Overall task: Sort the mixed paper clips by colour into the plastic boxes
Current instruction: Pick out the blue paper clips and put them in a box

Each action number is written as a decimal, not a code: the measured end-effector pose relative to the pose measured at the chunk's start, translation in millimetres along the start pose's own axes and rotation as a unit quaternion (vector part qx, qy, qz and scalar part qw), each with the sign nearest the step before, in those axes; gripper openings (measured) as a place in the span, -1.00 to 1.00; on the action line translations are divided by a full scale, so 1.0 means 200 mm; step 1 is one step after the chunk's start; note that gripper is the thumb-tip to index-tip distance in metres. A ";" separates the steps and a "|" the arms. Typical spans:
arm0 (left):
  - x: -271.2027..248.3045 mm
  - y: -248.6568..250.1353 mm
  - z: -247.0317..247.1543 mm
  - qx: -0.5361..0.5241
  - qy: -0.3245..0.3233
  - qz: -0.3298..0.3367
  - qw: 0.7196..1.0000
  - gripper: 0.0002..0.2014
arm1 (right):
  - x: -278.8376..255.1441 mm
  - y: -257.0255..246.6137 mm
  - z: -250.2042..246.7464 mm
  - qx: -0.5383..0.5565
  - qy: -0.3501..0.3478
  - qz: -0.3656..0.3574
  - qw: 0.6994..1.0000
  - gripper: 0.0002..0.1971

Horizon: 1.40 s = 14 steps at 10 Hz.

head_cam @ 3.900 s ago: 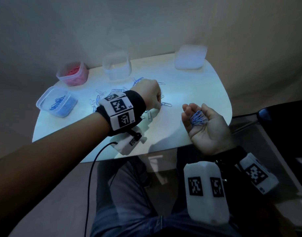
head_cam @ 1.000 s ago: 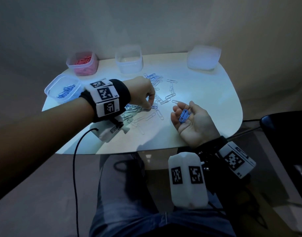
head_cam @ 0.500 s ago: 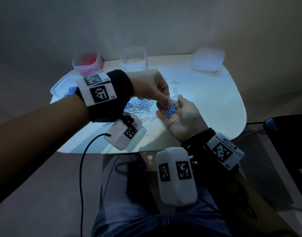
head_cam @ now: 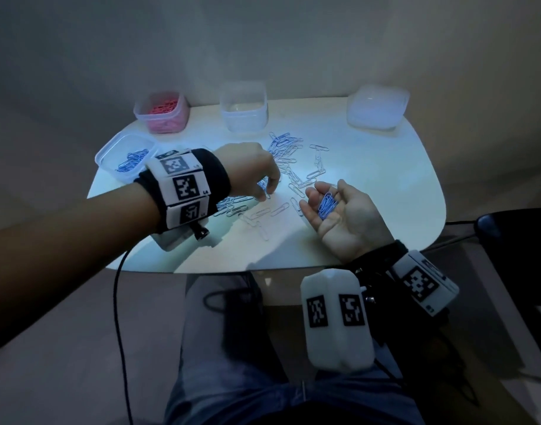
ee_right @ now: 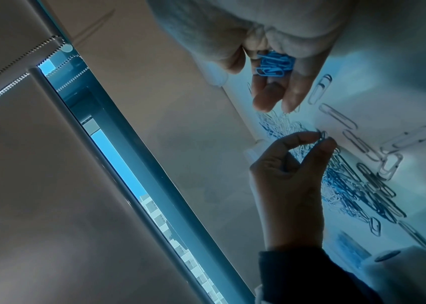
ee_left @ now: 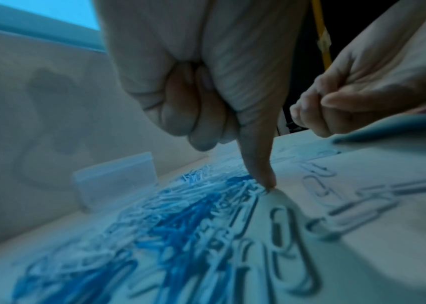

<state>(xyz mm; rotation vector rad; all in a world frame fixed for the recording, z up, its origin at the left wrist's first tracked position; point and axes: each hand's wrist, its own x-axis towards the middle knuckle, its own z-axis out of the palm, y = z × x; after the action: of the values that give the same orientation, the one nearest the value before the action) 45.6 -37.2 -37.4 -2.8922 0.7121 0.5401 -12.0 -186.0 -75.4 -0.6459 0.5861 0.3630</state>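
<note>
Blue and pale paper clips (head_cam: 283, 148) lie scattered on the white table (head_cam: 385, 179). My left hand (head_cam: 264, 194) reaches down into the near part of the pile (ee_left: 180, 216). In the right wrist view its thumb and forefinger pinch one paper clip (ee_right: 322, 136) just above the table. My right hand (head_cam: 321, 199) rests palm up beside it, fingers relaxed, cupping a small bunch of blue clips (head_cam: 327, 207) (ee_right: 272, 63). A box with blue clips (head_cam: 125, 156) stands at the left, and a box of pink clips (head_cam: 162, 111) behind it.
An empty clear box (head_cam: 244, 107) stands at the back middle and another clear box (head_cam: 375, 107) at the back right. Larger pale clips (head_cam: 280, 208) lie near the front. A black cable (head_cam: 119, 302) hangs from my left wrist over the table's front edge.
My left hand has moved from my right palm back down to the pile and pinched a clip. My right hand has lowered slightly, still palm up with the blue clips.
</note>
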 end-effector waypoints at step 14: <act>-0.64 -0.38 0.39 -0.964 0.251 -0.085 -0.004 -0.37 | 0.21 0.42 1.19 -0.621 -0.191 0.016 0.760 -0.77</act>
<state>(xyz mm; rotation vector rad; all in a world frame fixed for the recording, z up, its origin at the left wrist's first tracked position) -49.5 99.7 -59.9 0.2352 0.4841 0.0367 73.4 38.0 14.9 -1.7894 -0.1411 0.9105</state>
